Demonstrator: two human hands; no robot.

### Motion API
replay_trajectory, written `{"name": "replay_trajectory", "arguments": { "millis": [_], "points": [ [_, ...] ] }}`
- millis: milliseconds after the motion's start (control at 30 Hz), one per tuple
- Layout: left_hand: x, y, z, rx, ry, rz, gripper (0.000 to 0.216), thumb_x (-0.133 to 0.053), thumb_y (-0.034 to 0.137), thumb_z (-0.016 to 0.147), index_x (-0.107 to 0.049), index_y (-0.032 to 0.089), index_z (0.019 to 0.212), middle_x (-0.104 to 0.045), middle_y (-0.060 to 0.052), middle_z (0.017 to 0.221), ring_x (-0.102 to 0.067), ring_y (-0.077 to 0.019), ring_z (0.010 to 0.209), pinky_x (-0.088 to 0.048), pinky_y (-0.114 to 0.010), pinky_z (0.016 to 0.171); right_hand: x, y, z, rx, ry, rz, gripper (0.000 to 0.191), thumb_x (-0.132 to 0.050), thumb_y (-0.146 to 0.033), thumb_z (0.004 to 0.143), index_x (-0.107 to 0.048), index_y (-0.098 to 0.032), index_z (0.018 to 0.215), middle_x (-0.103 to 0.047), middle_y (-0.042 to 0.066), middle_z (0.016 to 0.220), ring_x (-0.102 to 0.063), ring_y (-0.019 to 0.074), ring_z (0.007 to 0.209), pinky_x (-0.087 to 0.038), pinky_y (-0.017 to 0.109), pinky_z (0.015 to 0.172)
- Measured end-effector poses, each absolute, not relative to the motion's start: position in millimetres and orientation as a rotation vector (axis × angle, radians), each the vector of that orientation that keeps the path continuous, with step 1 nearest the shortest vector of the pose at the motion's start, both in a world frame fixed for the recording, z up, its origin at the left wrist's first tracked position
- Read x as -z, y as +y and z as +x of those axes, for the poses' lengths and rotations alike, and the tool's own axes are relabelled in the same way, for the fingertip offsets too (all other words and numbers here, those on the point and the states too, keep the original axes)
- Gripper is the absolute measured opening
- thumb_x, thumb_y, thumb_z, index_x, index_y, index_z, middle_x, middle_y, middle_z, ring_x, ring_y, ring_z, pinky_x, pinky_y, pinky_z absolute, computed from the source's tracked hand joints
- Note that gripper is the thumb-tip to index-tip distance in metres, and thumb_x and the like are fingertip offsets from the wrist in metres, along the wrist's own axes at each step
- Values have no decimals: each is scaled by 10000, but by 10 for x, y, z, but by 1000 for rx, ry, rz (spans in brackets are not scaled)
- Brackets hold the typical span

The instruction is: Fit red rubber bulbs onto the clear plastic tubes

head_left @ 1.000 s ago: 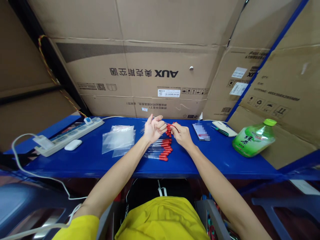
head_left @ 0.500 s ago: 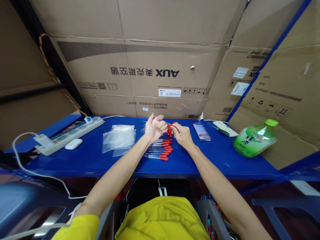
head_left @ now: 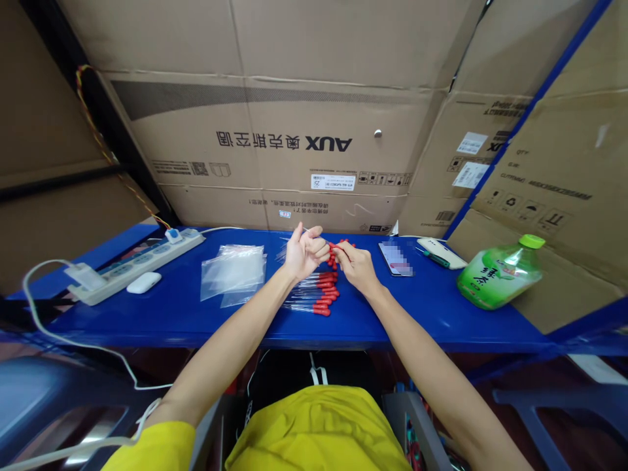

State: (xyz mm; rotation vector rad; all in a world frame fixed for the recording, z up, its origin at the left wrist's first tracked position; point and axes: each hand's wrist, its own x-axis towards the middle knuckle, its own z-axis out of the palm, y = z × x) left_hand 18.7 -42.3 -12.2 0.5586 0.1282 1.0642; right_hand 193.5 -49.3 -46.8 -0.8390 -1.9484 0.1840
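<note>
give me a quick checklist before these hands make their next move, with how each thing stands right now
1. Right hand pinching the held red bulb: ok, it grips it at the end.
2. Left hand steadying the same piece: ok, it looks curled around it.
3. Bulb fully seated on its stem: cannot tell, the hands cover the join.
4. Row of red-bulbed droppers facing one way: ok, bulbs right, clear stems left.
5. Clear bags stacked squarely: not ok, they overlap unevenly.
6. Green bottle capped: ok.
</note>
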Motion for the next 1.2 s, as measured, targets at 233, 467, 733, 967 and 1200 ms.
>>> {"name": "replay_trajectory", "arguments": {
  "millis": [233,467,733,967,1200],
  "points": [
    [125,-409,174,-1058,140,589,481,-261,549,1029,-429,204,739,-164,74,482,-231,-118,406,-227,-253,457,489,-467,1939,-191,-1975,-846,303,-413,-388,1049,-645,-199,1004,-681,23,697,-613,141,559,-450,244,621],
    [111,-400,162,-1083,166,564,478,-312,585,983,-395,212,695,-165,78,481,-237,-115,401,-242,-251,447,468,-442,1936,-418,-1923,-836,327,-401,-471,1044,-602,-216,1000,-685,13,721,-627,140,553,-489,259,620],
    [112,-401,157,-1088,151,599,472,-298,563,988,-383,211,685,-174,76,488,-246,-111,400,-243,-243,441,495,-383,1942,-835,-1752,-773,455,-410,-617,997,-579,-207,899,-672,7,713,-609,114,501,-434,229,482],
    [105,-397,172,-1102,150,553,474,-317,580,1002,-454,202,752,-189,77,473,-250,-108,384,-225,-229,420,518,-342,1924,-949,-1687,-738,433,-506,-639,943,-570,-211,952,-665,-5,749,-613,102,510,-388,202,418],
    [97,-402,181,-1095,161,585,534,-288,637,997,-440,203,728,-208,71,475,-255,-104,384,-227,-224,415,511,-358,1918,-917,-1702,-743,402,-503,-615,954,-561,-218,957,-656,-9,746,-607,104,509,-395,211,428]
  ]
}}
